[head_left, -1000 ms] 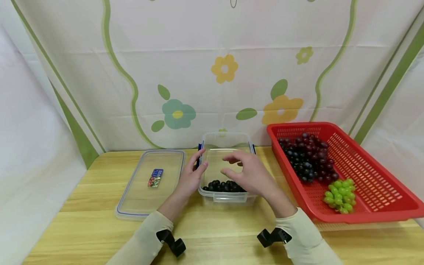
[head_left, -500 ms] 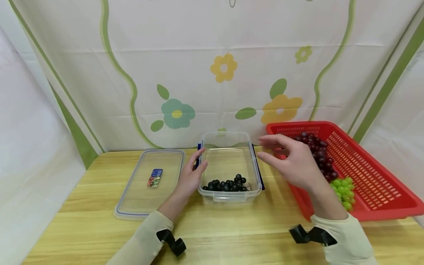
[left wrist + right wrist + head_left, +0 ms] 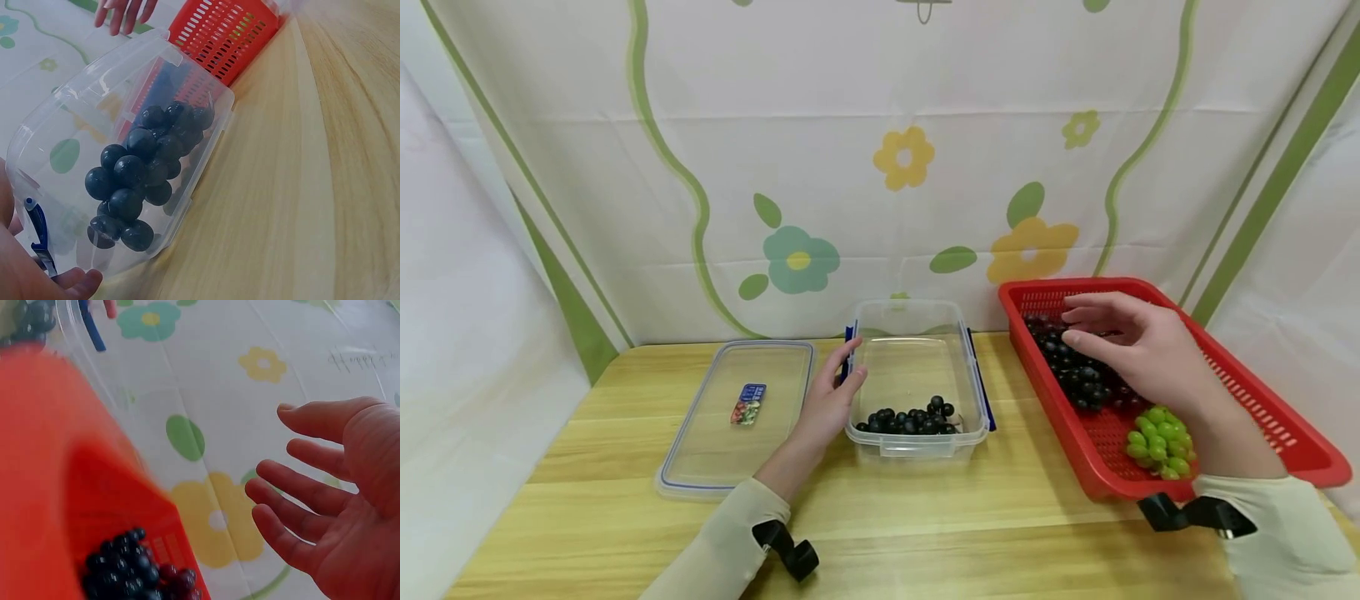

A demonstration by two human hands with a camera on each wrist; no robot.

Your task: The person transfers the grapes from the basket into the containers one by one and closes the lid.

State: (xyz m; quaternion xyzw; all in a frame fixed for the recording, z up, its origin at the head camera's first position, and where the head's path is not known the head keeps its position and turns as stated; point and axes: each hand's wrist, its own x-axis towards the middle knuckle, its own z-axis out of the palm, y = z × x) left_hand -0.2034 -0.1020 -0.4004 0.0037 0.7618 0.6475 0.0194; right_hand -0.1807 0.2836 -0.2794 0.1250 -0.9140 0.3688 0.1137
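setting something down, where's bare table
Bare table: in front of the clear container, left of the lid, a strip between container and red basket. Crowded: between lid and container, at the left hand, and around the basket's grapes, near the right hand.

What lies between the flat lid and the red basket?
In the head view, the clear box with black grapes inside, plus the left hand at the box's left side.

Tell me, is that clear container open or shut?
Open: the lid lies on the table beside the clear container, whose top is uncovered, with black grapes inside.
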